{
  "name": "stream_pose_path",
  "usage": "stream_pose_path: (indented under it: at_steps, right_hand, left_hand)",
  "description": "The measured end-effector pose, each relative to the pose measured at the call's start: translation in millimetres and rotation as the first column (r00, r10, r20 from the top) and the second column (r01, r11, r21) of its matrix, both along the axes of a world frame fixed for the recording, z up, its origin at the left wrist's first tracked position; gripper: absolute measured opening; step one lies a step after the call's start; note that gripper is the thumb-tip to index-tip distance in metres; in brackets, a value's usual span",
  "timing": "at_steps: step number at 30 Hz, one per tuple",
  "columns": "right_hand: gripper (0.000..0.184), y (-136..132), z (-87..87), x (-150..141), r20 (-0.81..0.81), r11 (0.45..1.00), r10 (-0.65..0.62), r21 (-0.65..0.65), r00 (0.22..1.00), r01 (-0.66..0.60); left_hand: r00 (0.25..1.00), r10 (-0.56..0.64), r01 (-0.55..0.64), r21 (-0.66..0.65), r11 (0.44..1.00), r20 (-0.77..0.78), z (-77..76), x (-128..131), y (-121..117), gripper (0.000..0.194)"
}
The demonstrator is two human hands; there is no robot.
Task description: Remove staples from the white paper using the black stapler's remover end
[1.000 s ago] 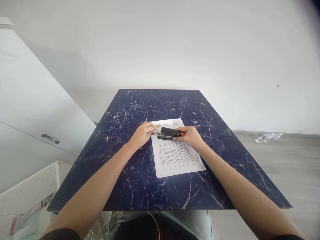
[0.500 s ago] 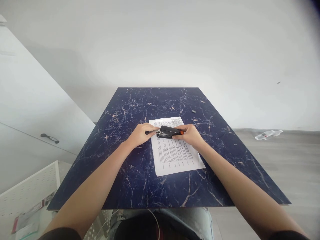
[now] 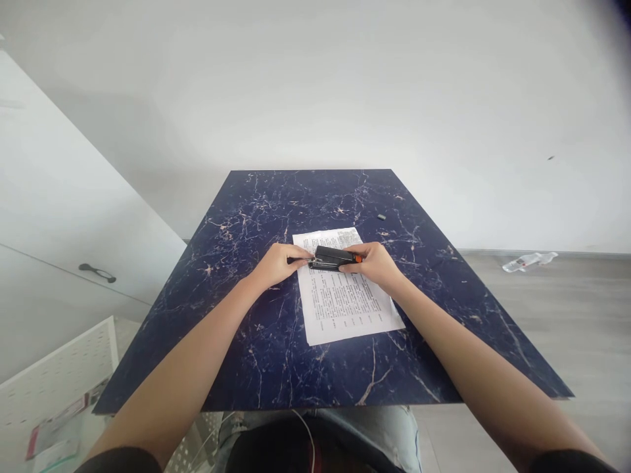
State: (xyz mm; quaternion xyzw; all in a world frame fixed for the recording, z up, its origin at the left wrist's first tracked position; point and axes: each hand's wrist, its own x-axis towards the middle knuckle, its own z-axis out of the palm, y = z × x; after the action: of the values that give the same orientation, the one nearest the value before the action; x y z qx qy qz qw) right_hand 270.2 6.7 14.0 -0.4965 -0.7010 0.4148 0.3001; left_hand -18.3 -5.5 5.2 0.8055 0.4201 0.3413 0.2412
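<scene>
My right hand (image 3: 374, 265) is closed around the orange-marked end of a black stapler (image 3: 331, 257), held over printed paper sheets (image 3: 345, 305). At the stapler's left end, my left hand (image 3: 277, 265) pinches a small dark part with a thin metal piece running towards the stapler body. Fingers hide most of that part, and I cannot make out fully how it joins. A small grey block (image 3: 381, 217), perhaps a stick of staples, lies on the table beyond my right hand.
The dark blue marbled table (image 3: 266, 203) stands against a white wall. Left of it are a white cabinet with a dark handle (image 3: 97, 273) and a white perforated basket (image 3: 64, 355) holding packets. A clear plastic bottle (image 3: 527, 262) lies on the floor at right.
My left hand and its dark part have come slightly closer to the stapler body. The right hand keeps its hold, and the paper stays put. The whole view shifts slightly.
</scene>
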Motion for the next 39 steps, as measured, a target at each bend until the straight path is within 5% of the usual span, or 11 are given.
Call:
stream_pose_path:
  at_steps: [5,12,23,28,30,34,39]
  right_hand:
    - [0.032,1,-0.3,1,-0.003,1.000,0.013,0.016,1.000,-0.013]
    - [0.033,7,0.5,7,0.027,0.997,0.081,0.017,0.996,-0.081]
    - [0.030,7,-3.2,6,0.083,0.994,0.073,0.080,0.994,-0.080]
    - [0.058,4,1.9,2,0.134,0.979,0.089,0.172,0.987,-0.111]
    - [0.050,4,4.8,4,0.210,0.970,0.109,0.192,0.972,-0.150]
    - [0.038,4,7.4,31,0.303,0.969,0.082,0.198,0.949,-0.147]
    - [0.046,-4,2.0,106,0.286,0.983,-0.015,0.180,0.958,-0.039]
  left_hand:
    - [0.992,-0.097,0.099,0.017,0.995,-0.083,1.8,-8,0,0.031]
    - [0.982,-0.188,0.180,-0.177,0.968,-0.032,7.2,-33,5,0.048]
    - [0.999,0.030,-0.027,0.072,0.997,-0.039,-8.7,25,12,0.032]
    - [0.999,0.031,-0.030,0.048,0.998,-0.031,-6.0,15,10,0.032]
    - [0.997,0.077,-0.077,0.051,0.996,0.008,-6.7,4,10,0.028]
    - [0.969,0.232,-0.238,0.064,0.969,0.086,-10.4,-18,14,0.023]
    - [0.932,0.335,-0.345,0.056,0.937,0.142,-11.0,-28,20,0.019]
